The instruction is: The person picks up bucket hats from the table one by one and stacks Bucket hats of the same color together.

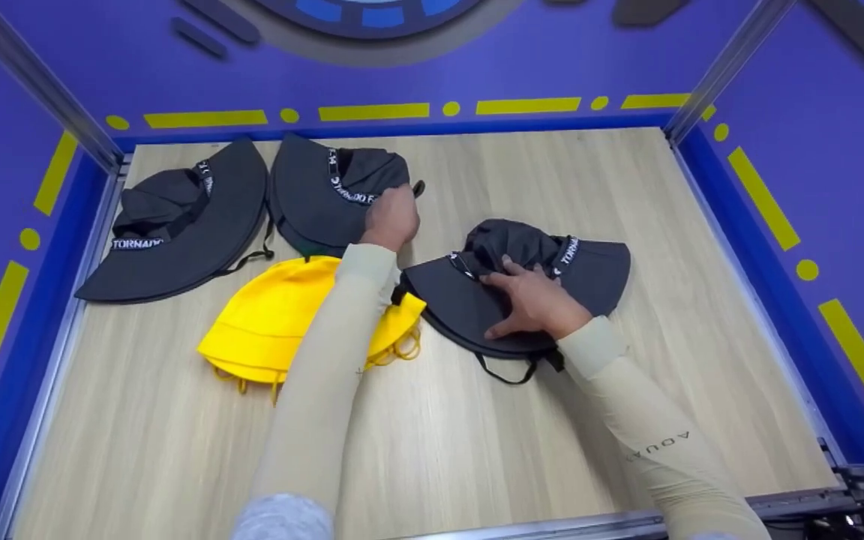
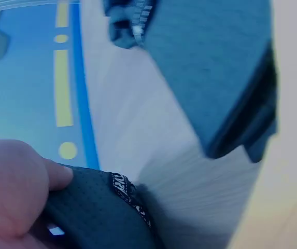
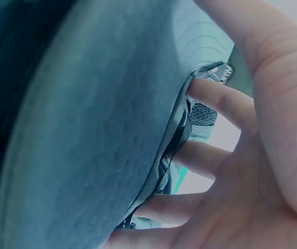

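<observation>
My left hand (image 1: 393,216) grips the right side of a dark bucket hat (image 1: 316,202) at the back, its fingers curled at the lettered band. In the left wrist view, one fingertip (image 2: 60,176) lies on that hat's dark fabric (image 2: 96,202). My right hand (image 1: 533,304) is spread over a second dark bucket hat (image 1: 454,300) on the right. Its straight fingers touch the base of the crown, and the thumb lies on the brim. From the right wrist, those fingers (image 3: 205,155) reach the band beside the broad brim (image 3: 96,124).
A third dark hat (image 1: 207,255) lies at the back left, its cord trailing. In front of the middle hat is a yellow hat (image 1: 267,330) with loops along its edge, partly under my left forearm. Blue panels (image 1: 372,82) border the wooden table (image 1: 477,457).
</observation>
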{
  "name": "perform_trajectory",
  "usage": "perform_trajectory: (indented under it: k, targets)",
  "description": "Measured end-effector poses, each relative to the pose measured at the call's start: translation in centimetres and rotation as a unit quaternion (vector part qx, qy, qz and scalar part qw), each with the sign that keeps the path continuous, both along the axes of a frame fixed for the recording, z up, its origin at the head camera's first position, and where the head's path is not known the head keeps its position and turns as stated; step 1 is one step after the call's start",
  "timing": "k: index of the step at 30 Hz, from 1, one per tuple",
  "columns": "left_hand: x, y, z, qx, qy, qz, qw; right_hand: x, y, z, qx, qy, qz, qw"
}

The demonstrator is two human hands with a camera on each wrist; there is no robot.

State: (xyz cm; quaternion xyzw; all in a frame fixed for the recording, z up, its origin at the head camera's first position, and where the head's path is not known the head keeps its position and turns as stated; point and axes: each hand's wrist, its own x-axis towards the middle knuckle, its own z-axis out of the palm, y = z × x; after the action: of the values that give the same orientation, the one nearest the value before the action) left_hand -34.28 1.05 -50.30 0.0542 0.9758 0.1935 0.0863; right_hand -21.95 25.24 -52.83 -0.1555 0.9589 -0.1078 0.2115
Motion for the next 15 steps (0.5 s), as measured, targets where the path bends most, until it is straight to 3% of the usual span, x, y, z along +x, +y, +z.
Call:
perform_trajectory:
  k: [7, 15]
  targets:
    - [0.6, -2.0, 2.2, 0.073, 0.036, 0.008, 0.9967, -0.1, 0.2, -0.2, -0.011, 0.009, 0.000, 1.000]
    - [2.3, -3.7, 5.0, 0.066, 0.089, 0.060, 0.9921, 0.3, 0.3, -0.2, -0.024, 0.015, -0.011, 1.000]
